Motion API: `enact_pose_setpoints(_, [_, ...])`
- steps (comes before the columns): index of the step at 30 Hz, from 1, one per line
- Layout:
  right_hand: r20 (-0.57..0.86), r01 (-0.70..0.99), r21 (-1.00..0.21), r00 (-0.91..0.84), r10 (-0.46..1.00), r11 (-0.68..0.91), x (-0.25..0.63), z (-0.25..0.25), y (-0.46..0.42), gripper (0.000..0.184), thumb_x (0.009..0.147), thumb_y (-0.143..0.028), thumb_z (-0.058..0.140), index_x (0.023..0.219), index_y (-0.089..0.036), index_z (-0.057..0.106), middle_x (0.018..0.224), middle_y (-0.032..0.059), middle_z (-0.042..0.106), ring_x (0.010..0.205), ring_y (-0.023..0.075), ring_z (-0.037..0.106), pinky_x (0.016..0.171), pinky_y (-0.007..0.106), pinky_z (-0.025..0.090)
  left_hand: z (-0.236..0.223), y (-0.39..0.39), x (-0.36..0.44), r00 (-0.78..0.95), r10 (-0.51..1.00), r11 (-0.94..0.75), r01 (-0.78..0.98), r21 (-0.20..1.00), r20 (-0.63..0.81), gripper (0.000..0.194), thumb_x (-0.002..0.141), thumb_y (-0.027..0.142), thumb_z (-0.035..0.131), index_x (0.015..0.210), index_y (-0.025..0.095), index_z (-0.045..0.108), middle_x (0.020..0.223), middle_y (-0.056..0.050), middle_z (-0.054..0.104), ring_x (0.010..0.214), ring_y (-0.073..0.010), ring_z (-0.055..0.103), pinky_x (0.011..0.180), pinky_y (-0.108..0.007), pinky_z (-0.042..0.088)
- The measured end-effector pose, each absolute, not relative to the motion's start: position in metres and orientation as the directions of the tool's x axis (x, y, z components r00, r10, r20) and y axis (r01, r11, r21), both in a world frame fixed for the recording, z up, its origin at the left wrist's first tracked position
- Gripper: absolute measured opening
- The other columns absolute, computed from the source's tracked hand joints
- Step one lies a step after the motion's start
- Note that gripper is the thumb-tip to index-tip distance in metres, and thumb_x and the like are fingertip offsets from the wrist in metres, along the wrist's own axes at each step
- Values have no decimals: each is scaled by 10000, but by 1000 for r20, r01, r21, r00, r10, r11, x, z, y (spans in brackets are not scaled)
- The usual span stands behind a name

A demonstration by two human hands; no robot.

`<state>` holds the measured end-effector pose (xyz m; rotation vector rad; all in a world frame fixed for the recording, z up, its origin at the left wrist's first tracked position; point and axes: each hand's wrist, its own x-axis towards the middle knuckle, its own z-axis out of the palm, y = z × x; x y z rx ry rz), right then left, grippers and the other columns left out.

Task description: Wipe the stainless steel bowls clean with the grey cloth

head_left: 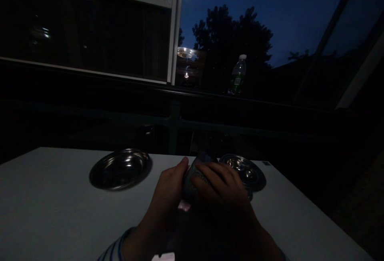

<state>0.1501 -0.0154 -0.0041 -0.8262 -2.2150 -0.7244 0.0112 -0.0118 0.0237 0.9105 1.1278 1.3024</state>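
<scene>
It is dim. My left hand (168, 191) and my right hand (223, 187) meet over the white table (45, 197), both closed around a small dark object (195, 173) I cannot name. My left thumb lies along its left side and my right fingers curl over its top. A shiny metal plate (121, 169) sits to the left of my hands. A second metal plate (246, 171), with small items on it, lies just right of my right hand.
A dark railing (270, 107) runs behind the table. On it stand a plastic water bottle (238, 75) and a clear container (186, 55). A window frame (172, 29) rises at the back left. The table's right edge slants away.
</scene>
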Motion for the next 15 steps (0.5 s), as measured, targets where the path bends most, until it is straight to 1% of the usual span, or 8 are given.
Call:
enact_pose_setpoints(2, [765, 737, 240, -545, 344, 632, 150, -4, -16, 278, 856, -276, 443, 1096, -190, 553, 1186, 73, 565, 1074, 248, 455, 881, 443, 335, 24, -14, 12, -82, 990, 92, -253, 963, -116, 366, 680, 446, 581, 460, 154, 569, 419, -2, 537, 399, -131, 481, 410, -239, 335])
enact_pose_setpoints(6, [707, 656, 261, -629, 322, 708, 147, -3, -19, 261, 849, -250, 447, 1081, -201, 557, 1187, 37, 567, 1090, 231, 446, 913, 431, 327, 25, -15, 12, -102, 989, 80, -239, 968, -106, 352, 681, 442, 579, 482, 152, 587, 457, -21, 576, 440, -148, 515, 429, -246, 356])
enact_pose_setpoints(8, [694, 650, 276, -645, 320, 708, 147, -2, -19, 257, 846, -254, 456, 1081, -215, 554, 1187, 30, 566, 1094, 228, 448, 923, 439, 318, 26, -14, 11, -100, 991, 58, -255, 965, -86, 343, 676, 426, 585, 466, 155, 570, 444, -10, 559, 432, -136, 499, 435, -240, 354])
enact_pose_setpoints(10, [741, 704, 260, -584, 331, 661, 150, -2, -18, 259, 851, -273, 453, 1082, -214, 554, 1182, 48, 566, 1083, 240, 456, 905, 453, 323, 27, -14, 12, -91, 993, 46, -266, 963, -73, 353, 682, 415, 576, 440, 159, 543, 404, 14, 508, 405, -115, 458, 429, -231, 341])
enact_pose_setpoints(12, [780, 758, 222, -515, 354, 613, 153, -1, -16, 268, 858, -269, 444, 1093, -197, 551, 1184, 72, 563, 1067, 249, 464, 875, 450, 343, 28, -13, 12, -72, 993, 69, -246, 967, -90, 377, 701, 422, 545, 430, 160, 533, 380, 26, 474, 382, -104, 430, 412, -224, 322])
enact_pose_setpoints(15, [769, 750, 205, -521, 370, 629, 155, 0, -16, 271, 863, -243, 434, 1099, -180, 551, 1182, 74, 566, 1052, 245, 469, 850, 426, 365, 27, -12, 12, -63, 989, 116, -217, 969, -133, 394, 716, 442, 517, 448, 157, 553, 385, 23, 485, 375, -107, 438, 392, -221, 308])
